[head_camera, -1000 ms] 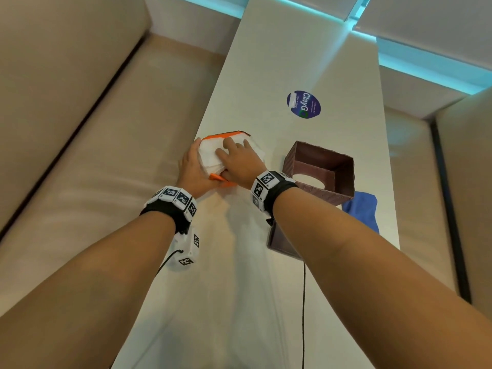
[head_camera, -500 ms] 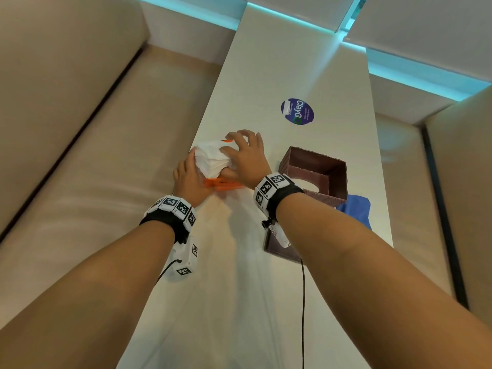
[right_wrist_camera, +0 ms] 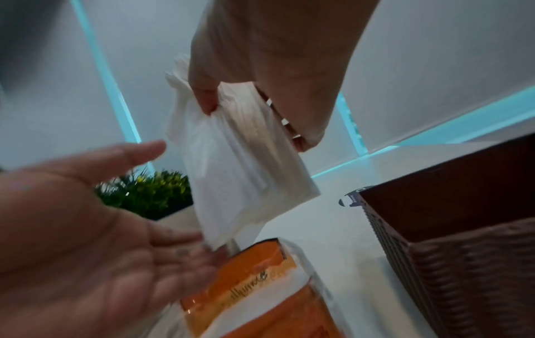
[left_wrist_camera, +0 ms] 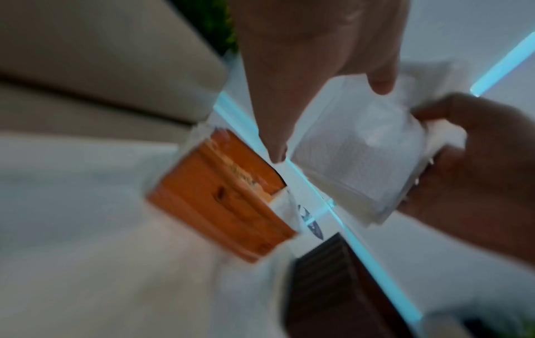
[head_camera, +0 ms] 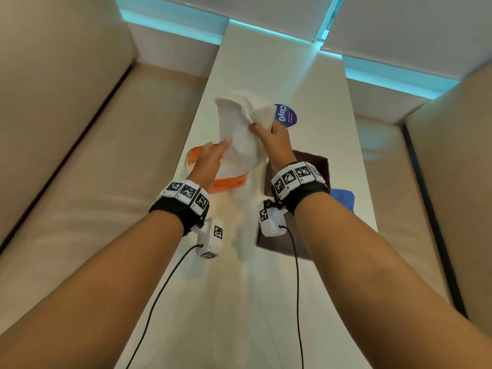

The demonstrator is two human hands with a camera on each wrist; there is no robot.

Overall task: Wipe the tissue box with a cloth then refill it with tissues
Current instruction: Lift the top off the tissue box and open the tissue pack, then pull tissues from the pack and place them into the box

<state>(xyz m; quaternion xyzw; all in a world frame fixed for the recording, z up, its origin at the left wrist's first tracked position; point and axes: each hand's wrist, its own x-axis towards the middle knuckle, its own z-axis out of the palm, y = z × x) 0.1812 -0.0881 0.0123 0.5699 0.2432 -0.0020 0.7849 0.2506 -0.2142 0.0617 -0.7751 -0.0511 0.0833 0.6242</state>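
right hand: your fingers pinch the white stack of soft paper tissues, up in the air.
left hand: flat and loose under it.
brown woven tissue box: on the table, waiting, not filled.
wiping: looks done.

White tissues, orange packet, brown box.
White tissues; orange-and-white packet; dark brown woven-pattern tissue box; blue cloth; cream worktop; black-and-white checked wristbands.

A head camera looked steeply down the desk from above, while both wrist cameras faced along the fingers at close range, sharing the tissues.
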